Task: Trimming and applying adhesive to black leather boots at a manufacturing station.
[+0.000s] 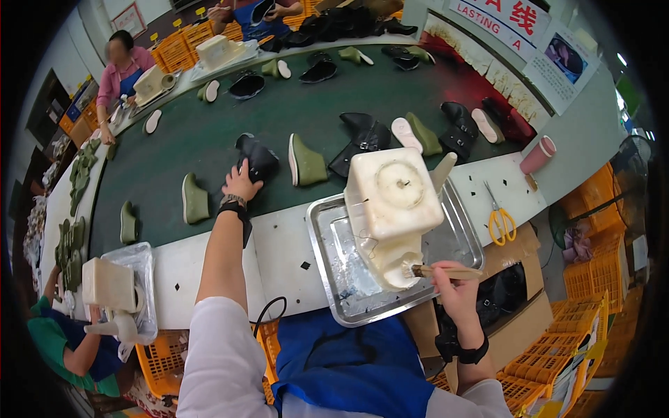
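Observation:
My left hand (240, 184) is reached out over the green conveyor belt (230, 230), its fingers closed round a black ankle boot (259, 157). In my right hand (456, 291) is a brush with a wooden handle (460, 274). Its bristle end lies in the open cup (399, 269) at the foot of a white plastic glue pot (396, 188), so the tip is partly hidden. The pot sits on a metal tray (329, 282) in front of me. Green shoe uppers with pale soles, such as one green shoe (306, 161), stand around the boot.
Yellow-handled scissors (500, 221) and a pink cup (538, 155) are right of the tray. A cardboard box of black boots (505, 292) stands below. Another black boot (364, 143) lies beyond the pot. At left, a co-worker's arm (85, 345) is beside a second glue pot (110, 284).

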{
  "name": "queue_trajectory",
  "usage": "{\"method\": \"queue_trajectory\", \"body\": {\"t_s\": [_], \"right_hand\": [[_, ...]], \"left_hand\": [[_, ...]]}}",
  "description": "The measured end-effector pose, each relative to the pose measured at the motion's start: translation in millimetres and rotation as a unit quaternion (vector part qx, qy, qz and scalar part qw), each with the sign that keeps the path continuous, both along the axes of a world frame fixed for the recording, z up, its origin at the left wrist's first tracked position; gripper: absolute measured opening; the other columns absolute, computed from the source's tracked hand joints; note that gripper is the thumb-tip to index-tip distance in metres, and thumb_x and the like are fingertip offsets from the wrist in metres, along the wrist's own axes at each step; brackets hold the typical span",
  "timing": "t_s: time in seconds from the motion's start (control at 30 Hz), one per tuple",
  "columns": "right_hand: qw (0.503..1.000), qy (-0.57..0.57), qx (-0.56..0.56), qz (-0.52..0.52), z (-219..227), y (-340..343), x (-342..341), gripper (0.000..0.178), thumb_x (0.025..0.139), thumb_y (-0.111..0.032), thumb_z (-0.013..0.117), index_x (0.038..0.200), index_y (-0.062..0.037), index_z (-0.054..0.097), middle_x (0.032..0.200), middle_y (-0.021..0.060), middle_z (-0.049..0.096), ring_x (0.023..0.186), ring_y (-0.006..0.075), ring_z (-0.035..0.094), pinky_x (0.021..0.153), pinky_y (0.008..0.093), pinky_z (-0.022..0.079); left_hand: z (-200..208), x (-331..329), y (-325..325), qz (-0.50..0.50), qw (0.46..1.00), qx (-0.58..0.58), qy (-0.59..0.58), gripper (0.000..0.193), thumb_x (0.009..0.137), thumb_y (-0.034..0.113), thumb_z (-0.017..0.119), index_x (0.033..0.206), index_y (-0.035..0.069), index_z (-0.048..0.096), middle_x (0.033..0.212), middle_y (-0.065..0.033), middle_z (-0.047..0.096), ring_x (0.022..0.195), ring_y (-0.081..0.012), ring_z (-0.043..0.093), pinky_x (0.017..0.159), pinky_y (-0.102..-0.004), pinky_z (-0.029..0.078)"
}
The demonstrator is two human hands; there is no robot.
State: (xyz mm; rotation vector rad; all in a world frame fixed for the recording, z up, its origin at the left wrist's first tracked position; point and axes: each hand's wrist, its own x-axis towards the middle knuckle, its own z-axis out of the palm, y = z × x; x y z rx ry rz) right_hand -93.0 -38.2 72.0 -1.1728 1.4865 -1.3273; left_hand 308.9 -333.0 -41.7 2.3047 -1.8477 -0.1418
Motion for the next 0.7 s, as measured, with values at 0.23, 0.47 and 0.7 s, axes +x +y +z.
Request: {"method": "queue_trajectory", "body": {"t_s": [0.23,0.47,0.7], "right_hand": [[0.95,0.28,-0.037,0.13,-5.0,-29.6,2.9,0.015,0.077,-0.012,0.062,0.074,0.0026,0.062,0.066,0.0147,0.061,0.052,0.0218,0.059,0.049,0.0294,0.044],[0.918,0.341,0.015,0.199,-9.4,-38.8,6.7,0.022,0.075,-0.017,0.062,0.078,0.0042,0.061,0.065,0.0187,0.059,0.059,0.0311,0.06,0.054,0.0335,0.046],[0.949,0.285,-0.003,0.135,-4.9,-12.2,14.2,0.019,0.082,-0.012,0.057,0.091,0.0037,0.061,0.064,0.0083,0.06,0.056,0.0108,0.056,0.051,0.0233,0.043]], "left_hand": [[12.0,34.6,23.0,-0.105,0.993,0.018,0.05,0.084,0.07,0.037,0.067,0.137,0.021,0.019,0.129,-0.014,0.039,0.116,-0.0361,0.04,0.093,-0.045,0.037],[48.2,46.5,150.1,-0.271,0.961,-0.008,0.045,0.062,0.071,0.032,0.066,0.125,0.01,0.043,0.115,-0.0132,0.052,0.113,-0.0322,0.043,0.093,-0.0416,0.036],[48.4,62.7,220.2,-0.23,0.972,-0.01,-0.038,0.053,0.074,0.029,0.063,0.121,0.013,0.046,0.114,-0.0107,0.053,0.113,-0.029,0.044,0.093,-0.0449,0.034]]}}
